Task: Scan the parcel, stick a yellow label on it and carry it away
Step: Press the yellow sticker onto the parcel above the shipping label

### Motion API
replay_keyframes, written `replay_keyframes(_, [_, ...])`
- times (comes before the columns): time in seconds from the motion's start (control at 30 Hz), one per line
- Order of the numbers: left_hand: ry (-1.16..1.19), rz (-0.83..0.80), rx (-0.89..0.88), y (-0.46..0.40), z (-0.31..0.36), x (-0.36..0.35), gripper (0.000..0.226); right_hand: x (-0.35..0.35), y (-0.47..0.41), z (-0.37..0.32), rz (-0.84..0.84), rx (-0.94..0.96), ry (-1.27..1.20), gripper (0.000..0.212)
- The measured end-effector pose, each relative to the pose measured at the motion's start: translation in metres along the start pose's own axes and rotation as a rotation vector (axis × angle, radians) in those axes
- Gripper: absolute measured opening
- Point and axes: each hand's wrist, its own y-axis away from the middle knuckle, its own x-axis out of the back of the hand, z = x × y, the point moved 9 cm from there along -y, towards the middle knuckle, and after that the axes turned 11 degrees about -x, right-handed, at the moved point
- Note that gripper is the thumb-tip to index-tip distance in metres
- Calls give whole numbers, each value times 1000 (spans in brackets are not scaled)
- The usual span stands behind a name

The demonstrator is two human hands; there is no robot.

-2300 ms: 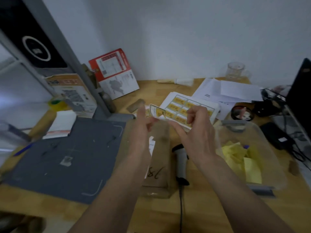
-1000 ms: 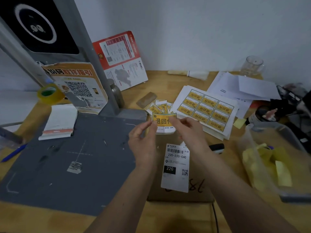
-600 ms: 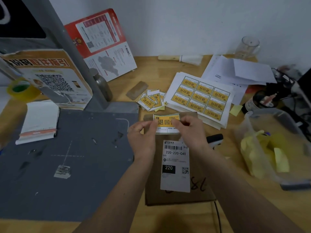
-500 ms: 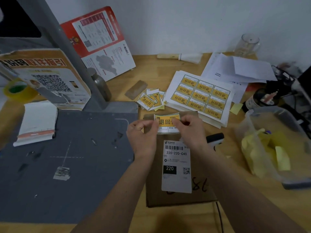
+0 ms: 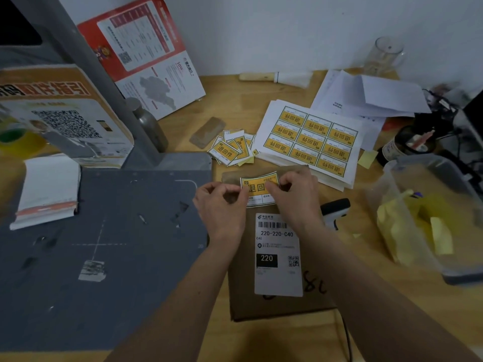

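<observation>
The parcel [image 5: 277, 259], a flat brown cardboard box with crisp edges, lies on the wooden desk [image 5: 261, 340] nearest the viewer, its left edge butting the dark grey mat [image 5: 104, 257], which is matte and scuffed. A smooth white shipping label [image 5: 278, 254] with barcode and "220-220-C40" sits on the parcel's top. Just right of the parcel lies the black handheld scanner [image 5: 334, 212], and further right a clear plastic tub [image 5: 428, 218] of crumpled yellow backing paper.

At the parcel's far end, both hands hold the yellow label [image 5: 257, 188], a glossy rectangle with a white border, bowed upward in the middle. The left hand [image 5: 222, 210] pinches its left edge with fingers curled narrow; the right hand [image 5: 295, 199] pinches the right part, thumb and forefinger closed on it.

Compared with half a second ago, the label is a little lower and closer to the cardboard, the hands nearly where they were; whether it touches the box yet I cannot tell.

Beyond the parcel lie a loose heap of cut labels [image 5: 232, 148] and a flat stack of label sheets [image 5: 311, 139], whose near corner meets the parcel's far right edge. The mat left of the parcel offers the widest open room; the right side is hemmed by scanner and tub.
</observation>
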Motion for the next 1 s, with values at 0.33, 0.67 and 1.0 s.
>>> replay_keyframes(0.33, [48,-80,172,4,-22,7,82,-1,-1,0,4,25,42,26])
replay_keyframes(0.67, [16,-82,250,-22,-24,-2,85,0,1,1,-28,66,69,21])
replay_keyframes(1.0, [80,-85,173,-1,-23,0,81,-2,5,3,-52,66,75,22])
